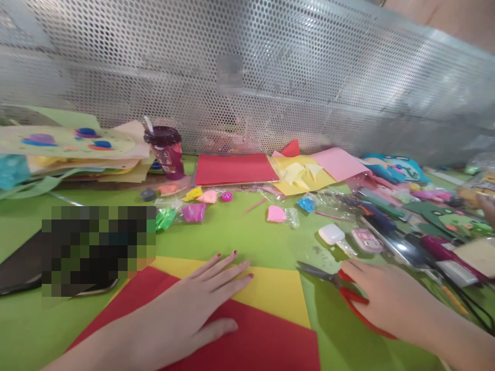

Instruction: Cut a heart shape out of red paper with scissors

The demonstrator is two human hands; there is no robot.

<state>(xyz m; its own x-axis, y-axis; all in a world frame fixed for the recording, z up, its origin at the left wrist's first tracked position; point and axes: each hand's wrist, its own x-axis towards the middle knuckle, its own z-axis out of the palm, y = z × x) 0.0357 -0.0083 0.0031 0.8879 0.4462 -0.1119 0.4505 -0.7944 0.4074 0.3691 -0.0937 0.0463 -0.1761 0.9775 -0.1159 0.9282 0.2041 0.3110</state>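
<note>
My left hand [201, 299] lies flat with fingers spread, pressing on a red sheet of paper [278, 340] and a yellow sheet [274, 288] under it. The red sheet is turned at an angle, so the yellow shows along the far side. To the right, my right hand [386, 293] grips a pair of scissors [336, 278] by the red handles. Their blades point left, slightly parted, just beyond the yellow sheet's right edge. No paper is between the blades.
Behind stand a purple lidded cup [168, 154], a red paper stack [235, 170] and yellow paper [305, 175]. Small coloured clay packets [193, 212] lie mid-table. At right are a white case [331, 234], a phone [390, 242] and cables. A perforated metal panel [251, 62] closes the back.
</note>
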